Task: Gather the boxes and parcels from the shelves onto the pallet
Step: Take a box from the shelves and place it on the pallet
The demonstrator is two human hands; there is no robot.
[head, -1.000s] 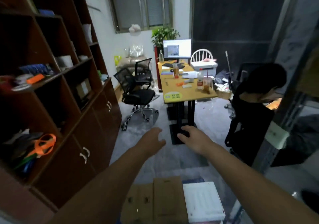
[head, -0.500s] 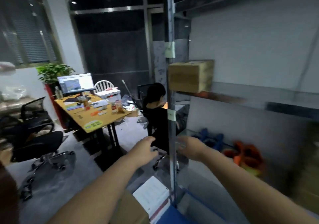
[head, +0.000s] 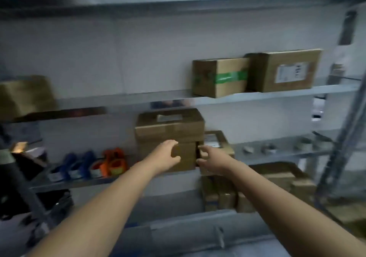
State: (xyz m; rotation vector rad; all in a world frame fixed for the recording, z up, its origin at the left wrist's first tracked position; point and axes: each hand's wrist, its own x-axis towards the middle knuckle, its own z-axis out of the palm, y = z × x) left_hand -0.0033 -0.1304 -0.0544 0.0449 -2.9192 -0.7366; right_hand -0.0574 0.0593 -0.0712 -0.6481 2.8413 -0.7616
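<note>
My left grip lies against the front of the lower box with its fingers curved. Through the blur I cannot tell whether it has hold of the cardboard or only touches it. My right grip is at that box's right edge, thumb above and fingers below, at the dark gap beside it. I cannot tell whether it is clenched on the edge either.

The lower box carries an upper box with a pale label on top, and the pair stands on the shelf straight in front of me. Just beside them on the right sits a small box with a label. Further left on the same shelf I see blue and orange tape dispensers. On the upper shelf, up and to the right, a green-taped box touches a labelled box. Brown parcels stand one level below my grips.
</note>
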